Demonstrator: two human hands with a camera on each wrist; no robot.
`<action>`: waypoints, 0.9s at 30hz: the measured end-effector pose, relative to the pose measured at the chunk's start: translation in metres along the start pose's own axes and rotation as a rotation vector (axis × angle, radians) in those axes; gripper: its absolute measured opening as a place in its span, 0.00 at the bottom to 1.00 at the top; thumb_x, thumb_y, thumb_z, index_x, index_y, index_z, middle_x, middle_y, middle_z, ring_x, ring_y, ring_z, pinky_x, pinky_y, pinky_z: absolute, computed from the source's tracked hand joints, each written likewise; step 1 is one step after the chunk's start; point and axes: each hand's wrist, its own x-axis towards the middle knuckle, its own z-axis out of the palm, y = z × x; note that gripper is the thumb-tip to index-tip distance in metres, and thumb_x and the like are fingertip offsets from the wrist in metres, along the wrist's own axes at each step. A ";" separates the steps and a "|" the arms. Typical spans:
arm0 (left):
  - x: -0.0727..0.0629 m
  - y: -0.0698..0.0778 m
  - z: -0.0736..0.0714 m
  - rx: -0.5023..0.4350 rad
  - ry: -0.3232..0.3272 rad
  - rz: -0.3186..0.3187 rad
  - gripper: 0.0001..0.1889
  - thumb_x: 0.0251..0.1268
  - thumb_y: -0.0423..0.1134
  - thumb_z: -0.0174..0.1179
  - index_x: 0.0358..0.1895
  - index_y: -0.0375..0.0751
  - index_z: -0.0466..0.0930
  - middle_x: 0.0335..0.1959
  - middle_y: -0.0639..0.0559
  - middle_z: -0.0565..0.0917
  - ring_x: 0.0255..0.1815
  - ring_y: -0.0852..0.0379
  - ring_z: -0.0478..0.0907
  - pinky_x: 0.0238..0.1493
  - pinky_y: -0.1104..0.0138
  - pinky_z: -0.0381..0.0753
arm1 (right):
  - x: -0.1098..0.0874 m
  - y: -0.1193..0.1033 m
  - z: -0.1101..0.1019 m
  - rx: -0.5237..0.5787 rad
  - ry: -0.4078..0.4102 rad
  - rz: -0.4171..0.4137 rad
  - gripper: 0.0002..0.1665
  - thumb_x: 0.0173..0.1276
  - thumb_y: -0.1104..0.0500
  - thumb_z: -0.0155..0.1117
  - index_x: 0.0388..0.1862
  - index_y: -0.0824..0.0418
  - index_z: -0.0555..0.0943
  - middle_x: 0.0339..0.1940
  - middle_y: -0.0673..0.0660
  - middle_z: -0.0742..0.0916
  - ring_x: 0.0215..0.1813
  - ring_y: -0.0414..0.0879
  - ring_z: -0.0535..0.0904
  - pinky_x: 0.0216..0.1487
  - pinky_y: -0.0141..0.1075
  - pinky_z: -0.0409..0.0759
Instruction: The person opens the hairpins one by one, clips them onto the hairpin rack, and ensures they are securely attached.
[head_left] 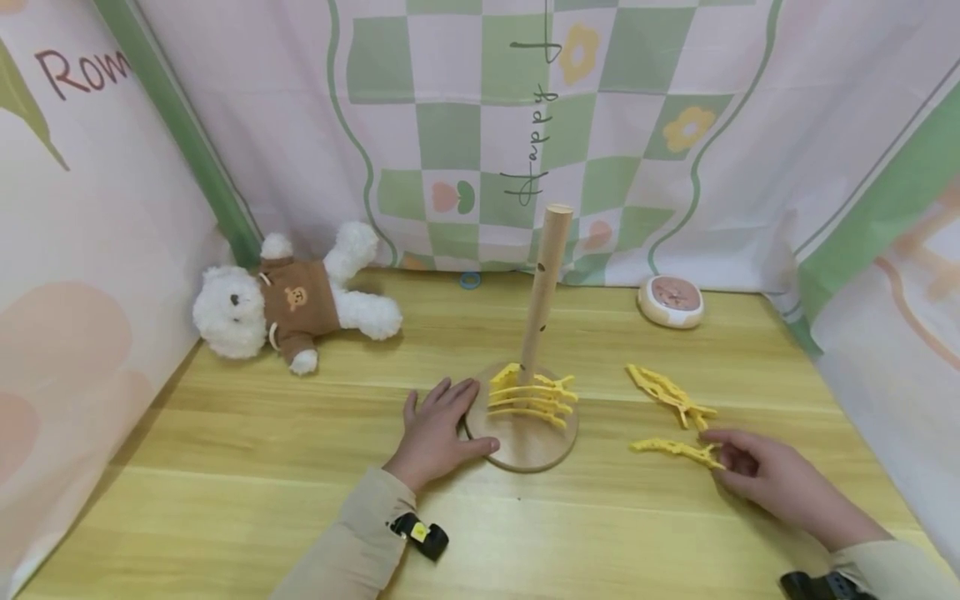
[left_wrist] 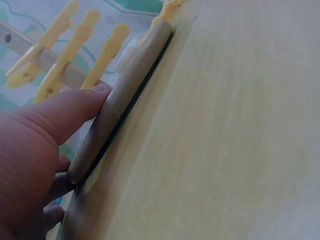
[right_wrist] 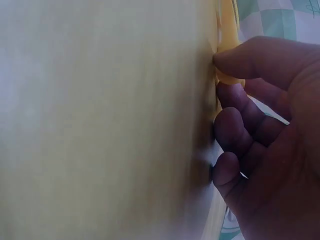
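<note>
yellow clips, green checked cloth

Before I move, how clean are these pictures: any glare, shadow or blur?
Head view: evenly lit, wooden stand crisp; left wrist: hazy, dark shadow under the round base, tabletop paling toward the lower right; right wrist: right grip dim, shadow beside its fingertips, wood grain smeared.

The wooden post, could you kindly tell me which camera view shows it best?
The head view, since most of the wooden post, including its top, shows there. The left wrist view shows only part, crossed by yellow clips; the right wrist view shows none.
</note>
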 end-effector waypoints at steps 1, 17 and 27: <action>0.000 0.000 0.000 0.000 0.000 0.000 0.48 0.57 0.66 0.66 0.78 0.46 0.62 0.77 0.51 0.64 0.80 0.41 0.52 0.72 0.32 0.37 | 0.000 0.000 0.000 -0.007 -0.001 0.004 0.21 0.61 0.65 0.74 0.53 0.64 0.83 0.31 0.44 0.79 0.30 0.30 0.71 0.28 0.30 0.73; -0.001 0.002 -0.003 0.001 -0.008 -0.007 0.48 0.58 0.66 0.66 0.78 0.46 0.62 0.77 0.51 0.64 0.80 0.41 0.52 0.72 0.33 0.36 | -0.001 -0.017 -0.005 -0.069 0.209 -0.050 0.21 0.57 0.61 0.78 0.50 0.62 0.85 0.35 0.47 0.87 0.36 0.30 0.77 0.35 0.31 0.80; -0.001 -0.001 0.001 0.003 0.002 0.003 0.48 0.58 0.66 0.66 0.77 0.45 0.62 0.77 0.50 0.64 0.80 0.41 0.53 0.72 0.33 0.37 | 0.009 -0.043 -0.004 -0.085 0.321 -0.202 0.18 0.56 0.61 0.79 0.46 0.59 0.86 0.34 0.42 0.85 0.36 0.33 0.79 0.35 0.25 0.75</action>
